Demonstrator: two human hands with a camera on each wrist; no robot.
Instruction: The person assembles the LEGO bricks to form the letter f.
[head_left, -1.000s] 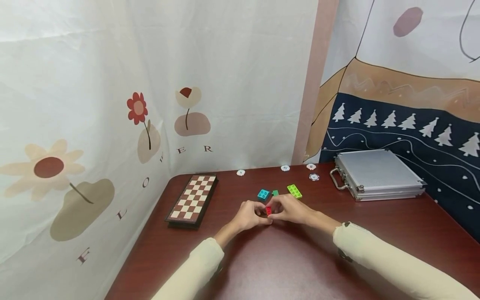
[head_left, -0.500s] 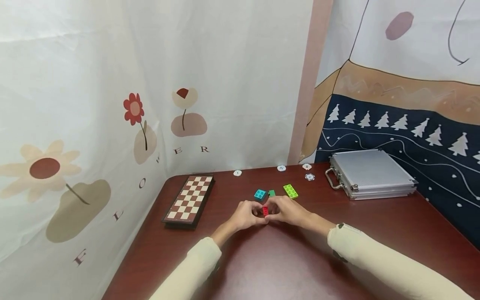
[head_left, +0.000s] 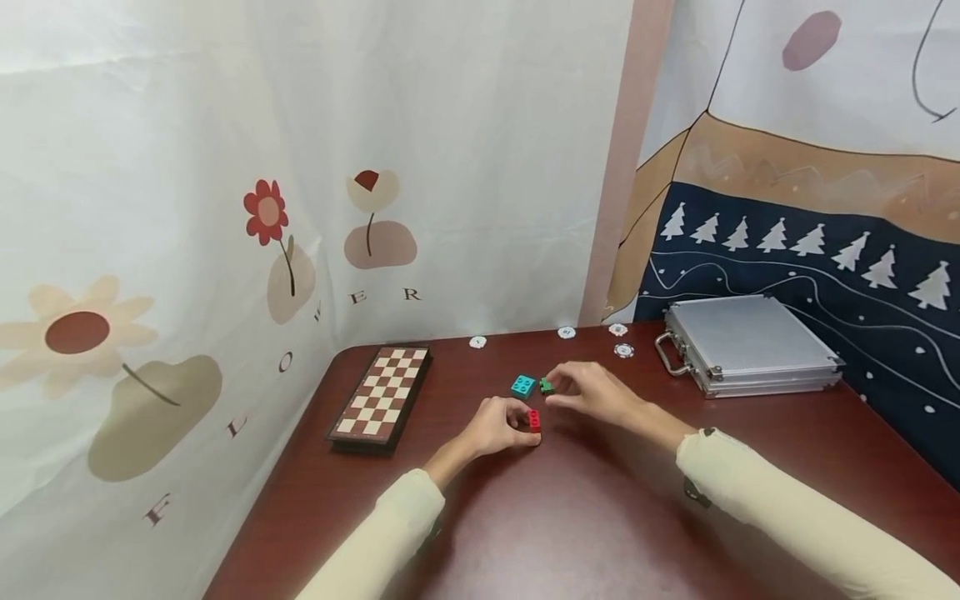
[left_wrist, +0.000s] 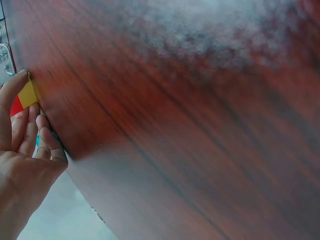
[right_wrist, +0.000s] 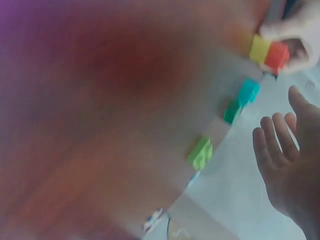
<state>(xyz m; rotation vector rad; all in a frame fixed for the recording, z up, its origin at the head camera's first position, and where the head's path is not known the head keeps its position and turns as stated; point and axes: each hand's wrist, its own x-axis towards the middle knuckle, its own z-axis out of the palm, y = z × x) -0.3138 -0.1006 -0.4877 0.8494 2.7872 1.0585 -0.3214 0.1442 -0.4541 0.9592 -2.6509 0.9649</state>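
My left hand [head_left: 519, 422] grips a small red-and-yellow brick stack [head_left: 533, 419] just above the dark red table [head_left: 570, 517]. The left wrist view shows the stack [left_wrist: 24, 98] pinched at the fingertips [left_wrist: 17, 80]. My right hand [head_left: 581, 390] hovers beyond it with relaxed fingers, holding nothing, close to a small dark green brick [head_left: 547, 386]. A teal brick [head_left: 523, 385] lies just left of the green one. In the right wrist view the hand [right_wrist: 290, 150] is spread open, and the teal brick [right_wrist: 248, 91], green brick [right_wrist: 231, 111] and a lime brick [right_wrist: 201, 152] lie in a row.
A folded chessboard [head_left: 382, 398] lies at the table's left. A silver metal case [head_left: 750, 343] sits at the back right. Several poker chips [head_left: 624, 351] are scattered along the far edge. Printed curtains close off the back and left sides.
My right hand has let go of the red stack and moved back and right toward the green brick. The left hand keeps hold of the stack in much the same place.
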